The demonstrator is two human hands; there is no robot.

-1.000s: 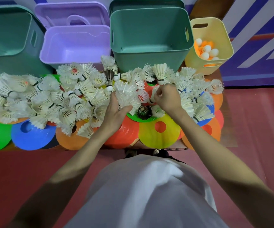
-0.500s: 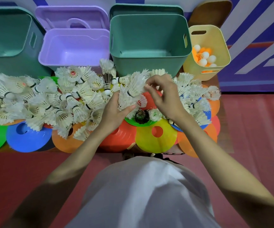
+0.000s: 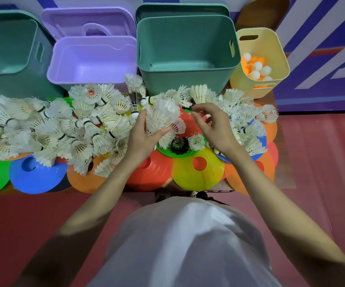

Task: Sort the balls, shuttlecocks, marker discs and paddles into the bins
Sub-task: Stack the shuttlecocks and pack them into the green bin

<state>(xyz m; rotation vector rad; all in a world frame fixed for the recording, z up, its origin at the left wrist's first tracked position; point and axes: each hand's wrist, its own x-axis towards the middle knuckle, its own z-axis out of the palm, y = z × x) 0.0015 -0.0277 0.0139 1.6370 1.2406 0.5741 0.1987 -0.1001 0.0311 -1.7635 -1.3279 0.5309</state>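
Observation:
White feather shuttlecocks lie heaped over coloured marker discs on a low table. My left hand grips a bunch of stacked shuttlecocks at the middle of the pile. Just right of it, my right hand has its fingers curled, and thumb and forefinger pinch the cork end of one shuttlecock near the green bin. A dark shuttlecock sits on a green disc below my hands. The yellow bin at the right holds white and orange balls. No paddles show.
Behind the table stand a purple bin and a second green bin at far left; purple and green lids lean behind them. Red floor runs to the right of the table. My white shirt fills the lower middle.
My right hand rose from the pile near the yellow disc and moved toward the green bin, ending at a shuttlecock's cork. My left hand's bunch lifted slightly.

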